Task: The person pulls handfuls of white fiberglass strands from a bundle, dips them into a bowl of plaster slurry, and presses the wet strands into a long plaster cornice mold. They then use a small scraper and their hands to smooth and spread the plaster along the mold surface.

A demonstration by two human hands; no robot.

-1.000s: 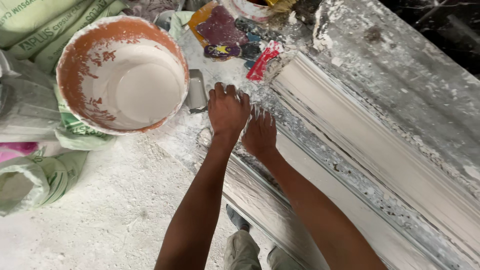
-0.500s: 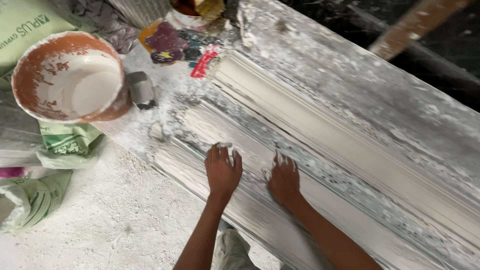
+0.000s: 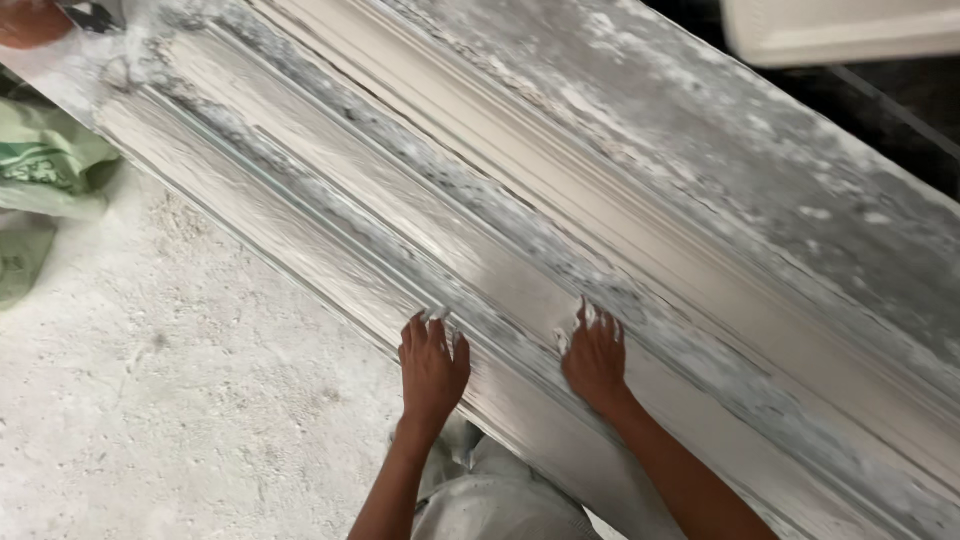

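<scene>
Two hands lie flat on the long plaster moulding (image 3: pixel 560 250), which runs diagonally across the dusty bench (image 3: pixel 800 180). The left hand (image 3: pixel 433 365) and the right hand (image 3: pixel 596 358) are both spread, fingers pressed on wet plaster, pinching nothing. The moulding looks heavy, brittle and slippery; supporting it from below along the edges seems safest.

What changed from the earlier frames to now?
Both hands slid along the long plaster moulding, away from the bucket, which has left the view except for a sliver at the top left. Left hand and right hand stay flat and open on the wet plaster, with nothing held. Green sack remains on the floor.
</scene>
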